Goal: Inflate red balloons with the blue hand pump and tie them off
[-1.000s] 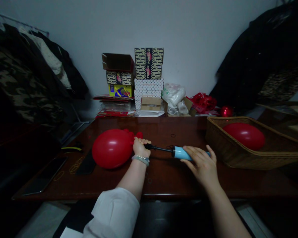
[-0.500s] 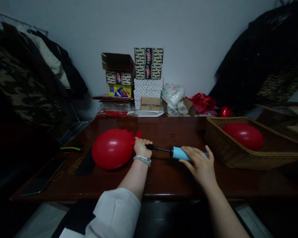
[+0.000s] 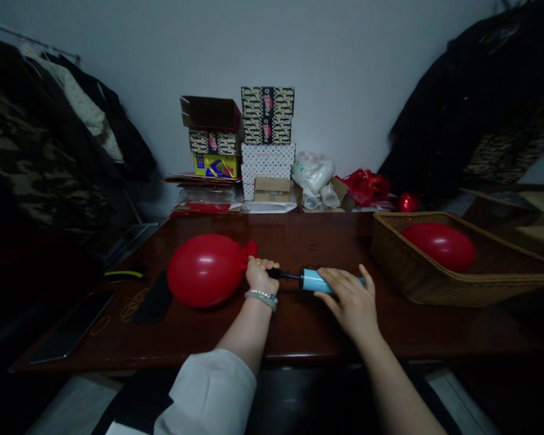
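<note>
A swollen red balloon [image 3: 206,272] lies left of my left hand [image 3: 260,277], which wears bracelets. That hand is closed around the black end of a balloon pump, right at the balloon's neck; how the two join is hidden by the fingers. From there a short black rod runs right into the pump's light blue barrel [image 3: 312,280]. My right hand [image 3: 349,299] wraps over this barrel from above, with one finger raised. The pump lies nearly level above the brown table [image 3: 294,326].
On the right stands a wicker basket [image 3: 435,296] holding another red balloon [image 3: 439,246]. Yellow rubber bands [image 3: 100,326], a black phone-like slab [image 3: 153,299] and a larger dark tablet-like one [image 3: 75,326] lie left. Boxes [image 3: 268,163] are stacked at the back.
My right hand has pushed the blue barrel left toward my left hand, so less of the black rod shows. The view has shifted slightly.
</note>
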`<state>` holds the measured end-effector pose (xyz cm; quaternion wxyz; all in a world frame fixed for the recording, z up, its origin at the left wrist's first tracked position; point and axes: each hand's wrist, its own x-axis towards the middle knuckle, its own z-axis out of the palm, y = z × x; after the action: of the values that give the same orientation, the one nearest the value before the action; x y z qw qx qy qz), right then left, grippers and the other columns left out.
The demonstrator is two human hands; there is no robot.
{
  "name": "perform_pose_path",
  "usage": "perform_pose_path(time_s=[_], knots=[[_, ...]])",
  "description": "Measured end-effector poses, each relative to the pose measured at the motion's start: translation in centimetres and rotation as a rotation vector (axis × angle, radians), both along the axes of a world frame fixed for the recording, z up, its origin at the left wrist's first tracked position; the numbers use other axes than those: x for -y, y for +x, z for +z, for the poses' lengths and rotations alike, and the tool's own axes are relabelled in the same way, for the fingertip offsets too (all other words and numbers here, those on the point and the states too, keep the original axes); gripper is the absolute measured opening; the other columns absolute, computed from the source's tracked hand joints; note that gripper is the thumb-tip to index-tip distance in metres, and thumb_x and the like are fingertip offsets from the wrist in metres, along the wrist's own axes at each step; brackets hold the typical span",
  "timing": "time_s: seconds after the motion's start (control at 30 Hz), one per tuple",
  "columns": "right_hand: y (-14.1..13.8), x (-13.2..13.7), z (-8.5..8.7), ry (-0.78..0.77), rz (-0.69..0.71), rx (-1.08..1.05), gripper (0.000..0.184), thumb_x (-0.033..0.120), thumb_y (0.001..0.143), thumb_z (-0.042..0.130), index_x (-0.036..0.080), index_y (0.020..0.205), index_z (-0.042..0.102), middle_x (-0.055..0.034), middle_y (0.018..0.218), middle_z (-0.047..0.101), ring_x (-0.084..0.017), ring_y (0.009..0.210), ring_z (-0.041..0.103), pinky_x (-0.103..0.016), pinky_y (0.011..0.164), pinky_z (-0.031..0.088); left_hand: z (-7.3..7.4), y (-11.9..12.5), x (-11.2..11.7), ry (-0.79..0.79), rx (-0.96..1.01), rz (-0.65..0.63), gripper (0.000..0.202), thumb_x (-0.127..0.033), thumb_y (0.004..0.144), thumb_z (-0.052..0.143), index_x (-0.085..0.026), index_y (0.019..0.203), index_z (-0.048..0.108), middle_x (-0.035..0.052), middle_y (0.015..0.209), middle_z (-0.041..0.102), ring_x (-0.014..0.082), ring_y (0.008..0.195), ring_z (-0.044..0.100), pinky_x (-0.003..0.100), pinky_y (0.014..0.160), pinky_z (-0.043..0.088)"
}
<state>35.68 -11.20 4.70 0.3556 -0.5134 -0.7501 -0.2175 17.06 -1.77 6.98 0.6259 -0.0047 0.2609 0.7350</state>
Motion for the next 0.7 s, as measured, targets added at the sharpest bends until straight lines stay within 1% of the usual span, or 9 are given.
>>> perform_pose_path(time_s=[0.13, 0.23, 0.3, 0.37, 0.43, 0.5, 0.57, 0.7], knots=[[-0.8, 0.1, -0.2, -0.011, 0.003, -0.023, 0.041, 0.042, 0.089, 0.056, 0.029, 0.128, 0.055, -0.0027, 0.119, 0.066, -0.023, 0.107, 0.061, -0.051, 0.112, 0.018, 0.2, 1.7, 0.7, 0.009, -0.001, -0.017, 0.042, -0.034, 0.096, 0.037, -0.021, 0.057, 0.026, -0.008, 0.044, 0.024, 0.007, 0.034, 0.029, 0.023, 0.043, 0.03], [-1.1, 0.1, -0.7, -0.045, -0.009, -0.048, 0.042, 0.043, 0.089, 0.056, 0.027, 0.127, 0.055, -0.0039, 0.12, 0.066, -0.023, 0.108, 0.06, -0.052, 0.111, 0.02, 0.8, 2.1, 1.2, 0.019, -0.034, 0.008, 0.043, -0.035, 0.096, 0.038, -0.021, 0.057, 0.027, -0.0078, 0.044, 0.025, 0.0071, 0.035, 0.029, 0.023, 0.042, 0.03], [-1.3, 0.0, -1.0, -0.071, -0.01, -0.066, 0.044, 0.044, 0.089, 0.055, 0.026, 0.129, 0.053, -0.0058, 0.12, 0.065, -0.024, 0.108, 0.06, -0.054, 0.11, 0.022, 1.1, 2.1, 1.6, 0.036, -0.075, 0.034, 0.043, -0.036, 0.096, 0.039, -0.021, 0.057, 0.028, -0.0076, 0.044, 0.025, 0.0073, 0.035, 0.029, 0.024, 0.042, 0.03], [-1.6, -0.1, -1.4, -0.086, 0.008, -0.081, 0.049, 0.043, 0.09, 0.054, 0.024, 0.135, 0.048, -0.0091, 0.124, 0.062, -0.026, 0.11, 0.059, -0.053, 0.106, 0.03, 1.4, 2.0, 1.9, 0.065, -0.113, 0.048, 0.045, -0.039, 0.095, 0.04, -0.021, 0.056, 0.028, -0.0075, 0.043, 0.026, 0.0075, 0.035, 0.029, 0.024, 0.042, 0.03], [-1.7, -0.3, -1.6, -0.099, 0.04, -0.088, 0.052, 0.041, 0.09, 0.054, 0.023, 0.138, 0.044, -0.0114, 0.129, 0.059, -0.027, 0.112, 0.058, -0.049, 0.099, 0.04, 1.5, 1.7, 1.9, 0.084, -0.13, 0.047, 0.046, -0.042, 0.094, 0.042, -0.021, 0.056, 0.028, -0.0076, 0.044, 0.025, 0.0075, 0.035, 0.029, 0.024, 0.042, 0.03], [-1.3, -0.5, -1.7, -0.099, 0.055, -0.086, 0.053, 0.041, 0.088, 0.056, 0.023, 0.137, 0.045, -0.0111, 0.128, 0.059, -0.027, 0.113, 0.057, -0.045, 0.093, 0.046, 1.4, 1.2, 1.7, 0.081, -0.123, 0.043, 0.046, -0.043, 0.094, 0.043, -0.021, 0.056, 0.028, -0.0077, 0.044, 0.026, 0.0076, 0.035, 0.029, 0.024, 0.042, 0.031], [-0.4, -0.6, -1.8, -0.072, 0.044, -0.071, 0.05, 0.042, 0.088, 0.057, 0.023, 0.133, 0.049, -0.0092, 0.124, 0.062, -0.026, 0.112, 0.058, -0.046, 0.096, 0.045, 1.4, 0.3, 1.2, 0.07, -0.106, 0.05, 0.045, -0.042, 0.095, 0.041, -0.021, 0.057, 0.028, -0.0076, 0.044, 0.026, 0.0078, 0.035, 0.029, 0.024, 0.042, 0.032], [2.0, -0.9, -1.8, 0.006, 0.009, -0.059, 0.046, 0.043, 0.089, 0.054, 0.024, 0.131, 0.051, -0.0089, 0.124, 0.063, -0.027, 0.115, 0.057, -0.054, 0.104, 0.036, 1.8, -2.1, 0.1, 0.052, -0.08, 0.092, 0.044, -0.037, 0.097, 0.036, -0.021, 0.057, 0.026, -0.0078, 0.043, 0.024, 0.0078, 0.034, 0.028, 0.024, 0.043, 0.031]])
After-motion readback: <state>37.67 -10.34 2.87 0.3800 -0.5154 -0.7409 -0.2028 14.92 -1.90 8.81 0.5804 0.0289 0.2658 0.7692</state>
